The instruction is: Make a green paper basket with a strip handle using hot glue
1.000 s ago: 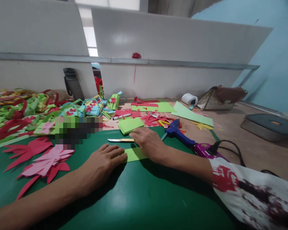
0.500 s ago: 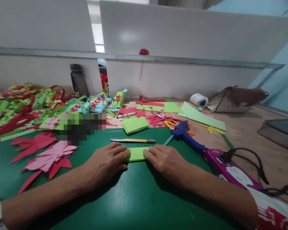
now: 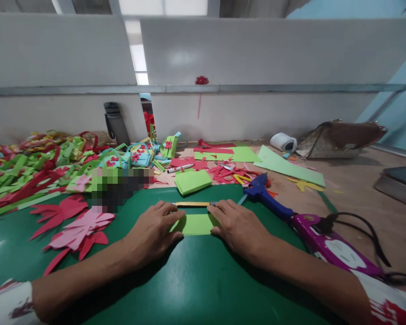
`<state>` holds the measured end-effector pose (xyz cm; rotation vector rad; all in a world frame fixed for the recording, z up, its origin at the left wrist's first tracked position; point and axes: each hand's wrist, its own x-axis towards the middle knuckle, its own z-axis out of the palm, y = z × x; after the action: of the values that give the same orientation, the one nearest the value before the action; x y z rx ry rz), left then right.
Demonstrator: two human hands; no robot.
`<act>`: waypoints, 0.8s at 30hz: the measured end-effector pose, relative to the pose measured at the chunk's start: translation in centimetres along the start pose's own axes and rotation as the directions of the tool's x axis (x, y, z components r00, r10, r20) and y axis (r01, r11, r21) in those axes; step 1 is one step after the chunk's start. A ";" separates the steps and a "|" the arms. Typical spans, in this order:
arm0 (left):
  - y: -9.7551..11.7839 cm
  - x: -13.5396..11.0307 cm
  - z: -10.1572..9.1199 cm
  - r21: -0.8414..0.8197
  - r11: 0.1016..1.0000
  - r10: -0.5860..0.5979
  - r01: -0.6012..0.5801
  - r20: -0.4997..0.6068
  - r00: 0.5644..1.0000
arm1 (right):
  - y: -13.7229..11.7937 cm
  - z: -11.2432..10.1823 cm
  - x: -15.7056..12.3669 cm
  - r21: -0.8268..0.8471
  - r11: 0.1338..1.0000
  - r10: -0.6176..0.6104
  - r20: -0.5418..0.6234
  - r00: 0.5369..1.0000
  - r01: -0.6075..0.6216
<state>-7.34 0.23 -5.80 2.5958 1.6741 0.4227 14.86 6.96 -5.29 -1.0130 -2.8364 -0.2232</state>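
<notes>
A light-green paper strip (image 3: 199, 225) lies on the green mat (image 3: 189, 280) in front of me. My left hand (image 3: 155, 228) grips its left end, thumb at the near edge and fingers curled over the far side. At the opposite end my right hand (image 3: 237, 230) holds it the same way, closed over the paper. Both ends are hidden under the fingers. Just beyond the strip lies a yellow craft knife (image 3: 193, 205), its ends partly covered by my fingers. A folded stack of green paper (image 3: 193, 181) rests farther back.
Right of my hands are a blue glue gun (image 3: 267, 198) and a purple power strip (image 3: 334, 246) with cords. Pink and red paper petals (image 3: 81, 228) lie to the left. Behind are paper scraps (image 3: 226, 174), a pile of paper baskets (image 3: 30, 167), a bottle (image 3: 117, 124) and a handbag (image 3: 341, 140).
The green paper now shows a taller face, and my hands have shifted slightly around its ends. My fingers now reach nearer the craft knife. The camera view has tilted up a little.
</notes>
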 end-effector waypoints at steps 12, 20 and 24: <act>0.1 0.3 0.1 -0.110 0.993 0.037 -0.039 -0.019 0.999 | 0.4 -0.6 0.0 0.143 0.988 0.067 -0.066 0.996 -0.057; -0.4 0.3 1.3 -0.012 0.995 0.091 -0.098 -0.279 0.956 | 0.5 -0.6 -0.4 0.200 0.973 -0.056 -0.291 0.955 0.118; -0.7 0.3 0.2 0.008 0.998 0.063 -0.065 -0.371 0.927 | 0.8 -1.2 -0.6 0.216 0.960 -0.079 -0.399 0.913 0.178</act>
<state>-7.78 0.78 -6.04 2.7028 1.6766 0.9747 15.94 7.02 -4.15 -0.6449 -2.4893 -0.0659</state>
